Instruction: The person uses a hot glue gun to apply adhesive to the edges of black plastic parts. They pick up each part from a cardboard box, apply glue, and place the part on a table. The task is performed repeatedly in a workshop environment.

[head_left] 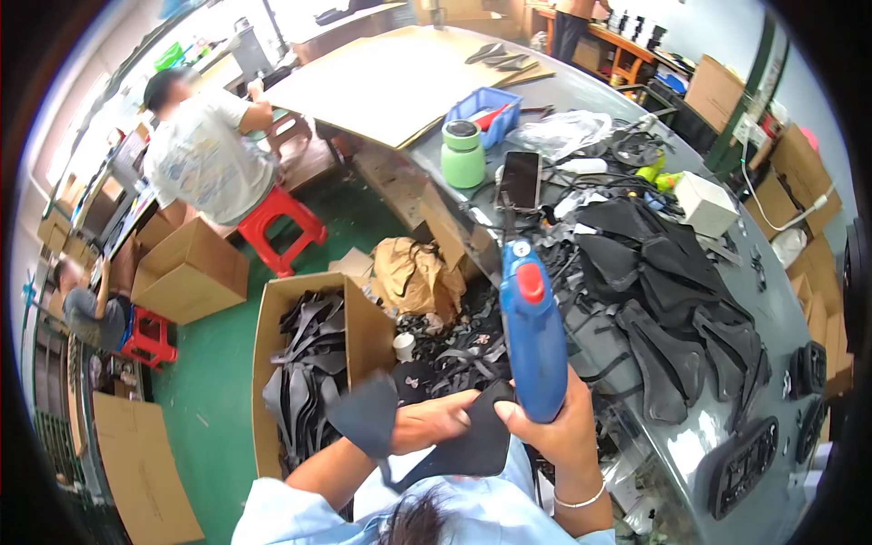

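My right hand (565, 434) is wrapped round a blue handheld tool (536, 350) with a red button and a narrow metal end. The tool points away from me; what kind it is I cannot make out. In my left hand (431, 422) is a dark grey, flat shaped piece (468, 450), which spreads across my lap and reaches close to the tool's lower end. One flap (365, 416) of dark material on the left side of that hand is smeared by motion. Similar dark pieces (304, 400) fill an upright cardboard box (268, 354) to the left.
On the grey table (695, 454) at right lie stacked black pieces (649, 282), a phone (520, 180), a green bottle (463, 159) and a blue basket (495, 104). Dark scraps (454, 354) heap below its edge. Two people sit on red stools (282, 227) at left.
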The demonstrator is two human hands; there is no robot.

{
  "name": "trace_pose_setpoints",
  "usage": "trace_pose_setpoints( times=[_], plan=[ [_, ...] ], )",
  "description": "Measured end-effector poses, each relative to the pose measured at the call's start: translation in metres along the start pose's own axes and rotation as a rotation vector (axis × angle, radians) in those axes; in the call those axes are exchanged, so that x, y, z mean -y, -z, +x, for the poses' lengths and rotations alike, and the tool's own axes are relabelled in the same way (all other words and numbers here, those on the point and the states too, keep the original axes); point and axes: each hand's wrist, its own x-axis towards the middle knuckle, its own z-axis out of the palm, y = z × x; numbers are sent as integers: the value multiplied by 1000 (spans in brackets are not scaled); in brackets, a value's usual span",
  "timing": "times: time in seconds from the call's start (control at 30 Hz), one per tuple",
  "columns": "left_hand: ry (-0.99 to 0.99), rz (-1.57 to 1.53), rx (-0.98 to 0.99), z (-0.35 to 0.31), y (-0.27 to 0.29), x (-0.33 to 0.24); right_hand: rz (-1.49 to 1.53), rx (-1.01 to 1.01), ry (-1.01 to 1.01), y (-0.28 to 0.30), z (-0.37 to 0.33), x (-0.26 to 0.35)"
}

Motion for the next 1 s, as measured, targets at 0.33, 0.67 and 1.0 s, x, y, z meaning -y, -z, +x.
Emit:
trace_pose_setpoints(
  times=[0.33, 0.67, 1.0],
  plan=[
    [-433, -618, -542, 23, -23, -12, -111, -226, 71, -8, 2, -16],
    [-604, -275, -884, -19, -3, -71, -796, -5, 298, 0, -44, -49],
    [-594, -119, -725, -29, -3, -73, -814, 47, 328, -2, -47, -43]
  ],
)
